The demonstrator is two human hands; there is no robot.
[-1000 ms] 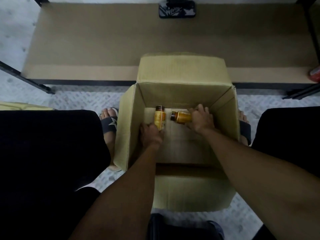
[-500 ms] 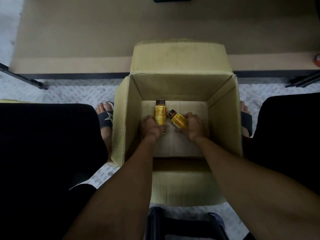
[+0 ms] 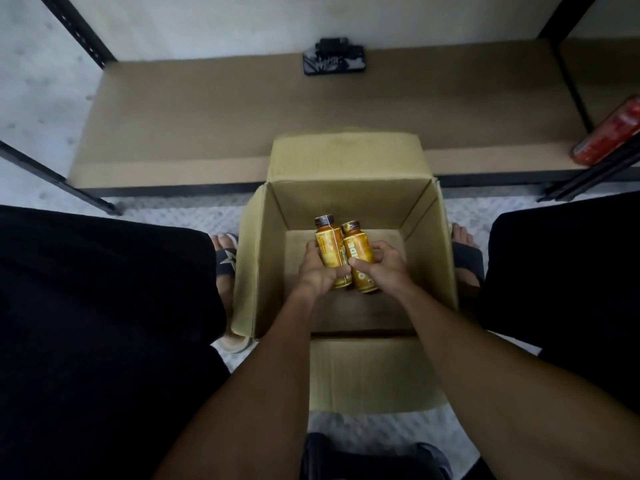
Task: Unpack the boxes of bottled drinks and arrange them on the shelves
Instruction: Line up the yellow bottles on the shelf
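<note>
An open cardboard box [image 3: 429, 258] stands on the floor between my legs, in front of a low shelf board [image 3: 214, 116]. Inside it my left hand [image 3: 317, 275] grips a small orange bottle [image 3: 330, 249] with a dark cap. My right hand [image 3: 384, 266] grips a second orange bottle [image 3: 358, 252] right beside it. The two bottles touch side by side, caps pointing away from me, lifted above the box floor. The rest of the box floor that shows is bare cardboard.
A dark phone-like object [image 3: 334, 60] lies at the back of the shelf. A red can [image 3: 609, 133] lies on its side at the shelf's right end. Black metal uprights [image 3: 79, 27] frame the shelf. My sandalled feet [image 3: 225, 265] flank the box.
Both hands have drawn together and risen inside the box. The right bottle, which lay sideways a second ago, now points away from me next to the left one.
</note>
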